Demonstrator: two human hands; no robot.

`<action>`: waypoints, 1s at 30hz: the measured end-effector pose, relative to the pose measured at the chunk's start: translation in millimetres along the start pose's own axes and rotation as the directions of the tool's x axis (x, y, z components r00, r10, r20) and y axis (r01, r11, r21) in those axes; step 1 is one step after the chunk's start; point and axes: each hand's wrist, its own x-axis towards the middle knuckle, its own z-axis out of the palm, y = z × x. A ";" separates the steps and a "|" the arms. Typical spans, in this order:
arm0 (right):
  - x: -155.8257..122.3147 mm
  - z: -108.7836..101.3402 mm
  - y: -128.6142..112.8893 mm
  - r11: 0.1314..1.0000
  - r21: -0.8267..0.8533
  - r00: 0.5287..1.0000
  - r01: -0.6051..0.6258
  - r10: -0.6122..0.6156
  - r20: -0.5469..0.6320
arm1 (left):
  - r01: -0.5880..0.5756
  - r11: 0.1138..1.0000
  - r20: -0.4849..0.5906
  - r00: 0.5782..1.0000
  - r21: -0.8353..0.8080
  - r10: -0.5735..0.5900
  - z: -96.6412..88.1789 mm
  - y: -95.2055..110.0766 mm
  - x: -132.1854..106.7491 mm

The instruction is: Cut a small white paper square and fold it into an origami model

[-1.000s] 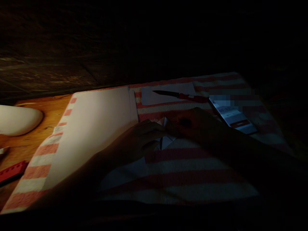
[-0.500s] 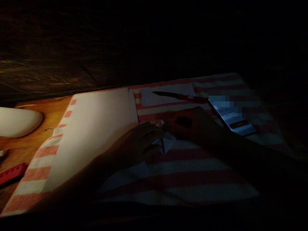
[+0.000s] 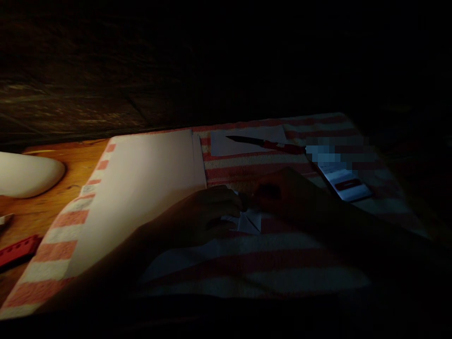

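The scene is very dark. A small folded white paper piece [image 3: 250,221] lies on a red-and-white striped cloth [image 3: 268,263]. My left hand [image 3: 205,212] is curled over the paper's left side, fingers pressed on it. Over its upper right edge my right hand [image 3: 286,195] pinches the same piece. Both hands meet above the paper and hide most of it.
A large white sheet [image 3: 141,188] lies to the left on the cloth. At the back, a red-handled knife [image 3: 264,142] rests on a smaller paper [image 3: 226,147]. A lit phone [image 3: 342,181] lies at the right. A white rounded object [image 3: 24,174] and a red item [image 3: 17,250] sit on the wooden table.
Both hands and the folded paper have shifted slightly toward me and to the right. The paper now lies flatter under the fingers.
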 end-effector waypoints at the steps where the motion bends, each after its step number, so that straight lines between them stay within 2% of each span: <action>1: -1.2 1.1 -1.8 1.000 -0.013 1.000 -0.025 0.025 0.000 | -0.004 1.000 0.002 1.000 0.004 0.004 0.4 -0.9 0.2; 4: -5.2 3.0 -6.4 0.996 -0.053 0.998 -0.069 0.069 -0.012 | 0.018 1.000 0.003 1.000 -0.007 -0.018 0.4 -2.0 0.8; 8: -12.5 2.0 -11.1 0.990 -0.136 0.999 -0.042 0.043 -0.001 | 0.023 0.997 0.009 1.000 -0.072 -0.023 -4.0 0.1 1.6; 12: -21.7 1.1 -14.9 0.966 -0.256 0.999 -0.028 0.034 0.017 | 0.014 0.999 -0.005 1.000 -0.037 -0.015 -6.3 1.3 2.3; 16: -27.6 4.5 -14.7 0.942 -0.325 0.996 0.083 -0.092 -0.012 | -0.004 0.999 -0.016 1.000 0.032 0.005 -4.2 0.0 1.8; 18: -27.2 5.9 -13.3 0.939 -0.329 0.994 0.101 -0.107 0.001 | -0.002 0.998 -0.013 1.000 0.056 0.003 -3.1 -0.6 1.1; 23: -20.8 6.5 -9.6 0.970 -0.207 0.992 -0.127 0.122 -0.036 | 0.004 0.997 0.002 1.000 0.078 -0.004 -1.2 -1.6 -0.6; 30: -15.0 8.0 -13.2 0.951 -0.222 0.976 -0.216 0.205 -0.072 | 0.007 0.996 0.021 1.000 0.085 -0.009 -1.1 -1.1 -0.2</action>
